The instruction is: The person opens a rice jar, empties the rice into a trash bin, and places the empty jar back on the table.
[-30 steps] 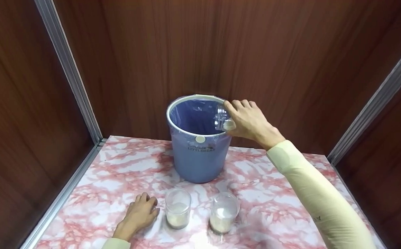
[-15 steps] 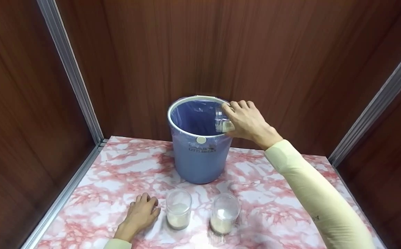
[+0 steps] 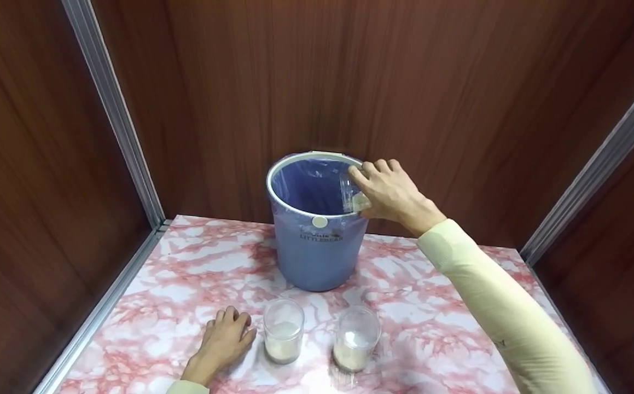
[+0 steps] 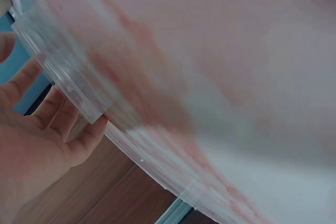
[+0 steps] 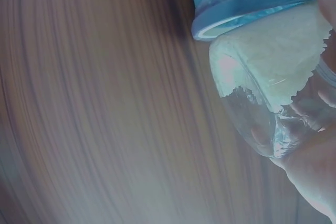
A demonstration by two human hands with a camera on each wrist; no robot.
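The jar (image 3: 357,201), clear and partly filled with pale contents, is tipped on its side in the head view, its open end over the mouth of the bin (image 3: 319,260). The right hand (image 3: 390,192) grips it, fingers clamped round its body. The blue bin has a pale rim and a clear liner, and it stands upright near the wall (image 3: 224,98). Two clear cups (image 3: 284,334), both holding pale contents, stand apart on the marbled surface (image 3: 196,273). The left hand (image 3: 225,339) rests just beside the left one, its fingers loosely bent. The left wrist view shows those fingers apart at a clear cup; whether they touch it, I cannot tell. In the right wrist view, the pale contents lie along one side of the jar, beside the bin's rim.
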